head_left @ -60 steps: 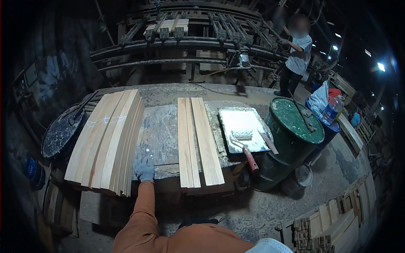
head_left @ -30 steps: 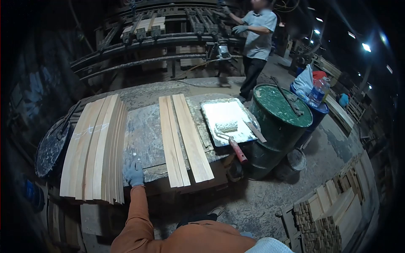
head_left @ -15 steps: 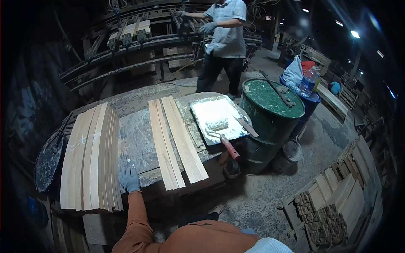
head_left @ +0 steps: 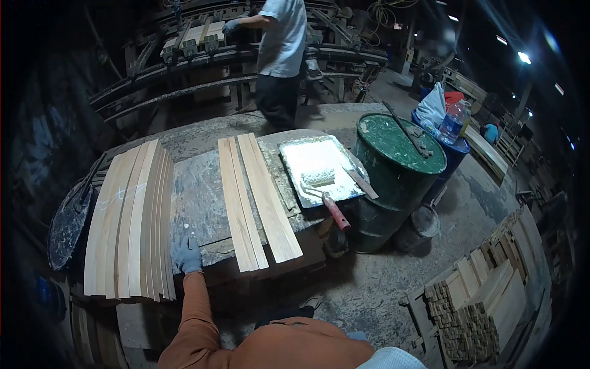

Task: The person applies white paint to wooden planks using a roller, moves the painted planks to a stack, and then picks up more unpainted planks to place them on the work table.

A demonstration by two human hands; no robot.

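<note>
The left hand [head_left: 186, 255], in a blue-grey glove, lies flat and spread on the near edge of the worktop [head_left: 203, 197], palm down, gripping nothing. It sits just beside the near right corner of the stack of boards [head_left: 126, 215], which stand on edge and lean together along the worktop's left side, their near ends overhanging the near edge. The right hand is out of view.

Between that stack and the three flat boards [head_left: 255, 197] lies a bare strip of stained worktop, running from the hand to the far edge; this is the widest open room on the surface. The flat boards lie side by side, touching, their near ends past the near edge. Right of them, at the right edge, sits a glue tray [head_left: 316, 166] with a roller [head_left: 319, 178] in it, the red handle [head_left: 337, 212] sticking out over the near right corner.

Off the right edge a green drum [head_left: 399, 166] stands close against the worktop; a blue drum [head_left: 452, 157] behind it carries a water bottle [head_left: 456, 120]. Beyond the far edge a person [head_left: 279, 55] stands at a clamp rack [head_left: 203, 43]. Off the left edge is a dark drum [head_left: 67, 224]. Stacked wood [head_left: 485, 307] fills the floor at right.

Faint chalk marks cross the leaning boards; no writing can be read
</note>
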